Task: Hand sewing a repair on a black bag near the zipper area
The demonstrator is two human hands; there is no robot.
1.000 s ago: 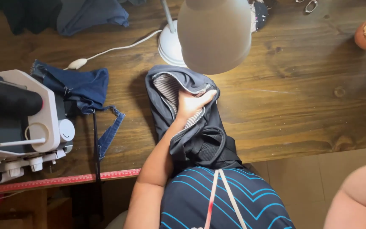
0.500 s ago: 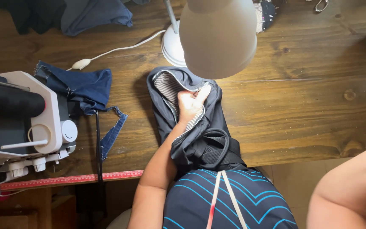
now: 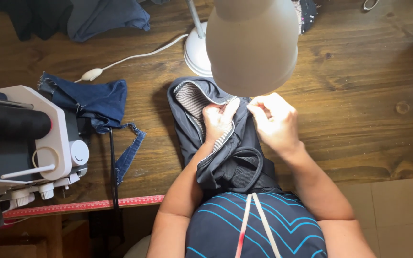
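Note:
A dark grey zippered bag [image 3: 237,162] with a striped lining lies on the wooden table in front of me, its strap end hanging toward my lap. My left hand [image 3: 217,120] is inside the bag's open mouth, fingers pinching the zipper edge. My right hand [image 3: 273,123] rests on the bag just to the right, fingers curled and pinching the fabric by the zipper. The two hands are almost touching. The lamp shade hides the far rim of the bag.
A white desk lamp [image 3: 252,43] hangs over the bag, its base [image 3: 196,50] and cord behind. A white sewing machine [image 3: 29,148] stands at the left, with blue denim pieces [image 3: 96,100] beside it. A red ruler [image 3: 82,206] lies along the table's front edge.
My right arm came in from the lower right and its hand now grips the bag beside my left hand. The view has shifted slightly.

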